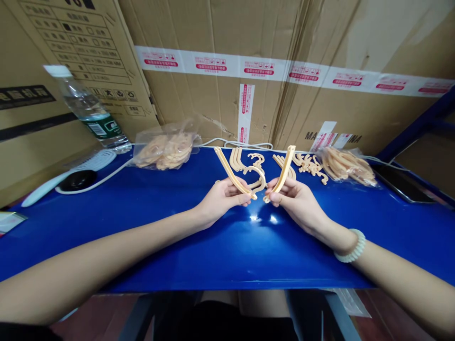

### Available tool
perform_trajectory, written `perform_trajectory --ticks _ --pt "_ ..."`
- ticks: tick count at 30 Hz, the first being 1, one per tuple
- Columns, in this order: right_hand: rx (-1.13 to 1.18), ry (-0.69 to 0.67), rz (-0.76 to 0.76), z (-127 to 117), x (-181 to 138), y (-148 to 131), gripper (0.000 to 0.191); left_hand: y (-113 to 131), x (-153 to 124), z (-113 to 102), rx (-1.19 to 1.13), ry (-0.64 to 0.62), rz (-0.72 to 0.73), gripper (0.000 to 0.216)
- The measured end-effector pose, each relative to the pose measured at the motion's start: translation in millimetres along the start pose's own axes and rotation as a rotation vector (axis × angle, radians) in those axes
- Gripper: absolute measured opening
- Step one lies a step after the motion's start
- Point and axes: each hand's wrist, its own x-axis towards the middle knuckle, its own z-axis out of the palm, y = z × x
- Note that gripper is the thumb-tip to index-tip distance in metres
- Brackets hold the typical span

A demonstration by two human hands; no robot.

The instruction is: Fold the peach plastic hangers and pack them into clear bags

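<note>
My left hand (222, 201) pinches the lower end of a curved beige plastic hanger arm (228, 166), which slants up and to the left. In my right hand (300, 203) is a matching hanger arm (286, 169), tilted up to the right. The lower ends of both point toward each other but stay apart. Between and just behind my hands shows a beige hanger hook (262, 176), partly hidden by my left fingers. Farther back lie a stack of hanger arms (236, 160), a few hooks (256, 160), more arms (288, 169) and a pile of small hooks (310, 165).
Clear bags of beige parts lie at the left (167, 150) and right (348, 166) of the blue table (227, 255). A water bottle (95, 116), a white fly swatter (67, 173), a black mouse (77, 181) and a phone (403, 182) flank them. Cardboard boxes (213, 104) wall the back.
</note>
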Motion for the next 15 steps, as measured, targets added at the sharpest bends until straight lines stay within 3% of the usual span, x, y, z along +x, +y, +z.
perform_trajectory --ticks 8,15 --pt "-0.026 -0.118 -0.045 3.6 -4.1 -1.7 0.024 0.9 -0.8 -1.6 0.057 -0.053 -0.014 0.03" --pt "-0.081 -0.135 -0.055 5.6 -6.1 -2.7 0.023 3.2 -2.5 0.6 0.148 -0.056 0.013 0.026"
